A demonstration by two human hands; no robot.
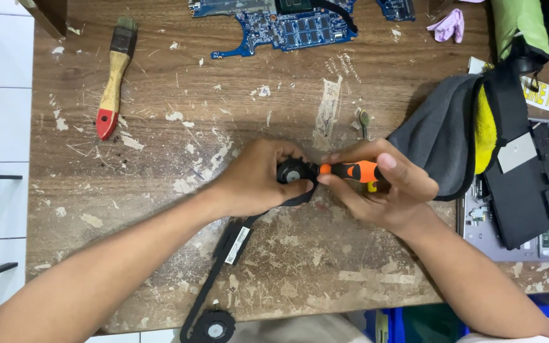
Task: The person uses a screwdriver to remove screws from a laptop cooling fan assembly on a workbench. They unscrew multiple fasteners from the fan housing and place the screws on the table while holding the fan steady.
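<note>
- Your left hand (258, 181) has its grip closed around a small black round fan (292, 171), held just above the middle of the wooden table (160, 254).
- Your right hand (382, 187) is clamped on an orange-and-black screwdriver (351, 171).
- The screwdriver's long axis lies nearly level, running left to right; its tip points left, straight at the fan, and its butt points right toward the grey cloth (440, 133).
- A long black strip (230, 244) hangs from the fan and slants down-left to a second round fan (214, 327) at the table's near edge.
- A red-tipped paintbrush (114, 79) lies far left; a blue circuit board (287, 25) sits at the top edge.
</note>
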